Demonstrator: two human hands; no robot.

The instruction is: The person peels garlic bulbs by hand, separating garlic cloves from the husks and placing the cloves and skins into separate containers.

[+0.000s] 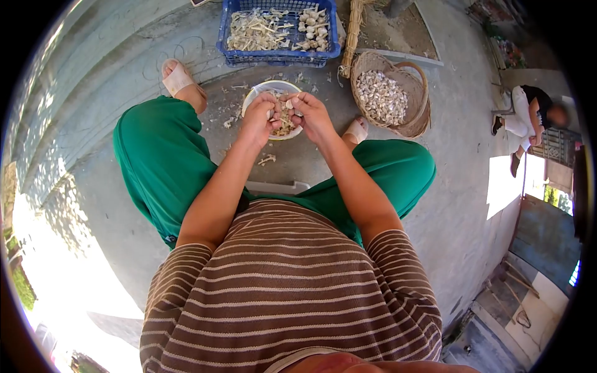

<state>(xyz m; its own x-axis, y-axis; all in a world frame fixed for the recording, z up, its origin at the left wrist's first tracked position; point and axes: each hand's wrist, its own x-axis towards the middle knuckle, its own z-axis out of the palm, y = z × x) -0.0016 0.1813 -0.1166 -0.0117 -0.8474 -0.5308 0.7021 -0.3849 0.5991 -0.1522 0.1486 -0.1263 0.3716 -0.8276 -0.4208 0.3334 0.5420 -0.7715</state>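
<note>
Both my hands are raised over a white bowl (252, 96) that holds garlic pieces and skins. My left hand (262, 117) is closed, fingers curled round a piece of garlic of which a pale bit shows. Close beside it, my right hand (310, 113) pinches a garlic clove (290, 104) between thumb and fingers. Beyond the bowl stands a blue plastic crate (273, 57) with whole garlic bulbs (313, 28) on its right side and dry stalks and skins (256, 31) on its left. Right of my hands, a wicker basket (418, 102) contains many loose cloves (380, 96).
A straw broom (352, 37) lies between crate and basket. Scraps of skin are scattered on the concrete floor (217, 133). Steps (81, 93) rise at the left. Another person (528, 115) sits far right. My sandalled feet flank the bowl.
</note>
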